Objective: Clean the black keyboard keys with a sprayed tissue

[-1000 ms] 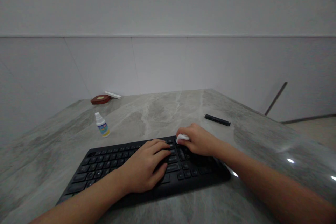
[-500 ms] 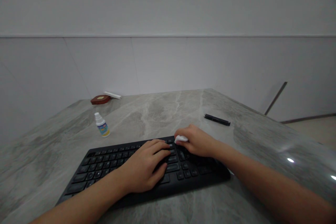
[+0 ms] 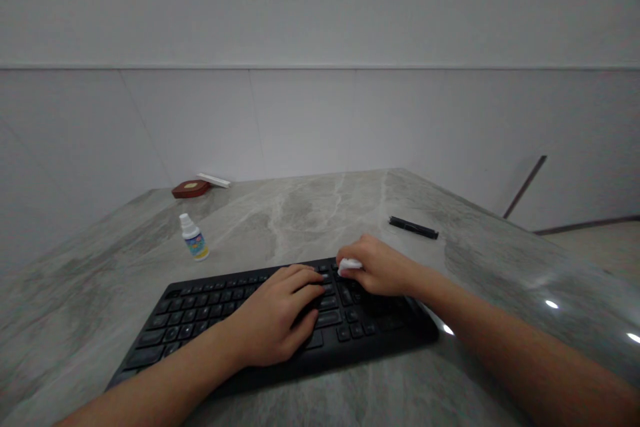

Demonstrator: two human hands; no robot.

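A black keyboard (image 3: 330, 340) lies slightly tilted on the table. My left hand (image 3: 277, 313) rests over its middle keys, fingers apart and pointing right, holding nothing. My right hand (image 3: 376, 265) is closed around a small white wad (image 3: 349, 267), which looks like tissue or cloth, at the keyboard's upper right keys. Part of the wad is hidden inside the fingers. The keys beneath both hands are covered from view.
A small white spray bottle (image 3: 194, 238) with a blue and yellow label stands left behind the keyboard. A black pen (image 3: 413, 227) lies at the right. Near the wall are a brown-red case (image 3: 191, 189) and a white flat strip (image 3: 214, 180) on the marble-patterned table (image 3: 310, 220).
My right hand and the white wad have shifted slightly to the right along the keyboard's upper edge. My left hand has stayed in place.
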